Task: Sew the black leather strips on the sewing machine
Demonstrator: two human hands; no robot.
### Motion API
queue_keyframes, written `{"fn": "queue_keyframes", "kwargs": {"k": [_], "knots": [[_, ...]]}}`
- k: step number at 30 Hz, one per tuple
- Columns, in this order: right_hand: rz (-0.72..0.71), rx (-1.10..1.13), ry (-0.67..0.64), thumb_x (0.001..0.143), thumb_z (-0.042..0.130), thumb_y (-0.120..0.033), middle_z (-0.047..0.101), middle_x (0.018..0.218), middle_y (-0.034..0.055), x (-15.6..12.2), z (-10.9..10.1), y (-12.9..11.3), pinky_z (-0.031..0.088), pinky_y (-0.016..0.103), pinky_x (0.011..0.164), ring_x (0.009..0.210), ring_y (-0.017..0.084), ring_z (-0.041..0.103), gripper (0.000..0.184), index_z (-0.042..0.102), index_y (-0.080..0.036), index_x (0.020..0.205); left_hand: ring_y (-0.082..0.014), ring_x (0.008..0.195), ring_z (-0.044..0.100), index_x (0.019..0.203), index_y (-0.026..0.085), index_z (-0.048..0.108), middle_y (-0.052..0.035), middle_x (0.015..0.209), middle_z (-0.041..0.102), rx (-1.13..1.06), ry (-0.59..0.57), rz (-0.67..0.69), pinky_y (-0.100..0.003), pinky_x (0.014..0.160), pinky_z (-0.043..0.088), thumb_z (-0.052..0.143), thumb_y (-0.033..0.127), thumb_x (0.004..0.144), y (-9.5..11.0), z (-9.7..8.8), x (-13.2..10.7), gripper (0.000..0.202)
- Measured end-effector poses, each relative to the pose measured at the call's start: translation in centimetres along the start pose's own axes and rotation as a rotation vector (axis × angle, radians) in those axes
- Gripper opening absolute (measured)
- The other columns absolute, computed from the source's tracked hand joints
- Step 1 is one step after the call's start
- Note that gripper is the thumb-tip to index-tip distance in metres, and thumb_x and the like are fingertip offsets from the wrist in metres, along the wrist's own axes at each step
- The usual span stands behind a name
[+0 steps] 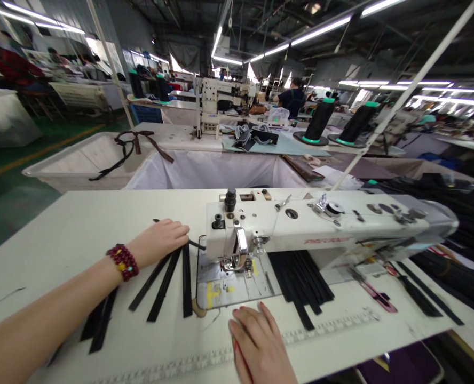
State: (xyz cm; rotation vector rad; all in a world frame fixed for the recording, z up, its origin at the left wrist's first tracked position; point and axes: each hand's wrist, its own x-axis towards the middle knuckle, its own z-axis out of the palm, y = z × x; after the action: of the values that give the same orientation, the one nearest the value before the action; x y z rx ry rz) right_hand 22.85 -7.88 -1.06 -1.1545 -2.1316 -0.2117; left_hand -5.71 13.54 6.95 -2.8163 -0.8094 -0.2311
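Note:
My left hand (165, 241), with a dark red bead bracelet at the wrist, is left of the sewing machine's needle area. Its fingers are curled together over the upper ends of several black strips (167, 285) fanned on the table. A thin dark end sticks out from the fingertips towards the machine; the exact grip is hidden. My right hand (261, 341) lies on the table in front of the needle plate (221, 293), fingers stretched out and holding nothing. The white sewing machine (277, 226) stands across the table. Under its arm lies a bundle of black strips (299, 280).
A ruler scale (333, 326) runs along the table's front. Pink-handled thread snips (377, 298) and more black strips lie at right. Behind the table are a lined bin (205, 169), another sewing machine (216, 104) and black thread cones (319, 121). People work farther back.

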Motion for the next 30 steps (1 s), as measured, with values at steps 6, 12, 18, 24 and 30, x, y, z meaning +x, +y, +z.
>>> {"fn": "queue_keyframes", "kwargs": {"k": [6, 12, 18, 24, 30], "knots": [[-0.081, -0.011, 0.123, 0.098, 0.048, -0.011, 0.072, 0.111, 0.0092, -0.2, -0.3, -1.6, 0.046, 0.037, 0.11, 0.111, 0.019, 0.067, 0.026, 0.067, -0.016, 0.115, -0.0175, 0.063, 0.057, 0.099, 0.023, 0.059, 0.0011, 0.073, 0.061, -0.646, 0.226, -0.683, -0.028, 0.06, 0.046, 0.051, 0.044, 0.096, 8.0, -3.8, -4.1, 0.023], [-0.087, 0.043, 0.279, 0.1, 0.054, -0.012, 0.076, 0.099, -0.001, -0.7, 0.5, -4.0, 0.045, 0.027, 0.112, 0.097, 0.011, 0.072, 0.019, 0.071, -0.021, 0.099, -0.0151, 0.049, 0.055, 0.086, 0.021, 0.055, 0.0033, 0.058, 0.057, -1.386, -0.052, -0.858, -0.025, 0.049, 0.045, 0.05, 0.052, 0.093, 18.1, -0.5, -2.0, 0.032], [-0.206, -0.017, 0.015, 0.105, 0.042, -0.015, 0.074, 0.113, 0.0075, -1.8, -0.6, -0.1, 0.048, 0.028, 0.108, 0.11, 0.014, 0.069, 0.03, 0.07, -0.014, 0.113, -0.0294, 0.115, 0.063, 0.119, 0.02, 0.067, -0.0117, 0.127, 0.069, -0.523, 0.115, -0.468, -0.047, 0.101, 0.049, 0.053, 0.028, 0.095, 15.6, 1.3, -2.3, 0.03], [-0.168, -0.024, 0.18, 0.105, 0.044, -0.015, 0.077, 0.1, 0.0014, -1.0, 2.0, -0.8, 0.042, 0.028, 0.113, 0.101, 0.011, 0.072, 0.03, 0.073, -0.019, 0.098, -0.0274, 0.126, 0.059, 0.136, 0.021, 0.059, -0.0086, 0.144, 0.061, -0.241, -0.01, -0.245, -0.045, 0.108, 0.045, 0.061, 0.032, 0.095, 15.6, 3.1, -2.5, 0.043], [0.029, 0.044, 0.377, 0.106, 0.041, -0.015, 0.077, 0.094, 0.0033, -2.5, 5.6, -1.9, 0.043, 0.035, 0.114, 0.098, 0.014, 0.073, 0.031, 0.07, -0.018, 0.094, -0.0279, 0.127, 0.058, 0.138, 0.021, 0.058, -0.0092, 0.14, 0.063, -0.206, -0.002, -0.246, -0.046, 0.108, 0.043, 0.059, 0.039, 0.097, 15.5, 4.3, -2.3, 0.045]]}}
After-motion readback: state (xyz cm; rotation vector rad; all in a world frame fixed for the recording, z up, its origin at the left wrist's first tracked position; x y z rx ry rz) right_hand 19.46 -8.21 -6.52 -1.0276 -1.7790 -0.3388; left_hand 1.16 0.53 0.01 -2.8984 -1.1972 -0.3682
